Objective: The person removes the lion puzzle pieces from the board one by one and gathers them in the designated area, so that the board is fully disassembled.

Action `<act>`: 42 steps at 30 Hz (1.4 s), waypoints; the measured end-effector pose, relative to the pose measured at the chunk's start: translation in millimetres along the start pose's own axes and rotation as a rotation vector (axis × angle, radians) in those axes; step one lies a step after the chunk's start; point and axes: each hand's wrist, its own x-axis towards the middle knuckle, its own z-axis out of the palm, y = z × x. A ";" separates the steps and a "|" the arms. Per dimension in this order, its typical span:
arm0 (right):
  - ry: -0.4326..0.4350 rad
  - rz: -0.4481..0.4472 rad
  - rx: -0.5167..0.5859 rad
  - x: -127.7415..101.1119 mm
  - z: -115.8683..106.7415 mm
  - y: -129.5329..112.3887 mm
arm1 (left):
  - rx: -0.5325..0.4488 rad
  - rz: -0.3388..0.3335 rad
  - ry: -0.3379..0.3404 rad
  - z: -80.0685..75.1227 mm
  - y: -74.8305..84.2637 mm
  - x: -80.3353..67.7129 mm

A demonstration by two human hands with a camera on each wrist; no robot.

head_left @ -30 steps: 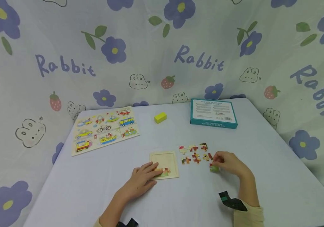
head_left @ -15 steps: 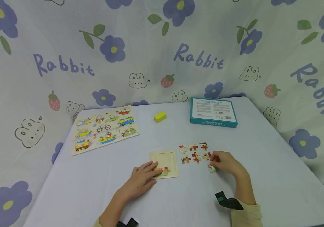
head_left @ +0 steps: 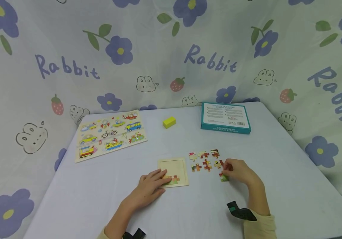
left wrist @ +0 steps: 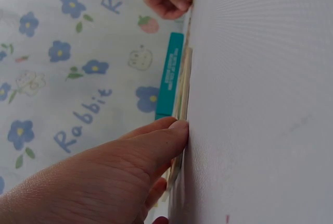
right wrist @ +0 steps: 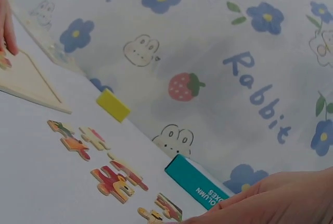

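Observation:
A square wooden puzzle tray (head_left: 185, 171) lies on the table with some joined jigsaw pieces (head_left: 174, 180) along its near side. My left hand (head_left: 149, 189) rests over the tray's left part, fingers extended on it; the left wrist view shows the thumb (left wrist: 169, 138) along its near edge. Right of the tray, my right hand (head_left: 241, 171) pinches a green-and-red jigsaw piece (head_left: 224, 178) between thumb and fingers, low over the cloth. Several loose jigsaw pieces (head_left: 207, 165) lie face up in rows between tray and right hand.
A vehicle peg puzzle board (head_left: 111, 136) lies at the back left. Behind the tray sits a yellow block (head_left: 169, 122), and a teal box (head_left: 225, 119) lies at the back right. A printed rabbit curtain (head_left: 159, 49) hangs behind the white table.
My right hand has shifted slightly left with the pinched piece, whose visible face changes from green to paler and back to green. The left hand stays on the tray.

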 end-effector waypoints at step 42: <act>-0.013 -0.070 0.019 3.3 5.2 -2.9 | 0.016 0.006 0.008 1.1 -1.3 0.5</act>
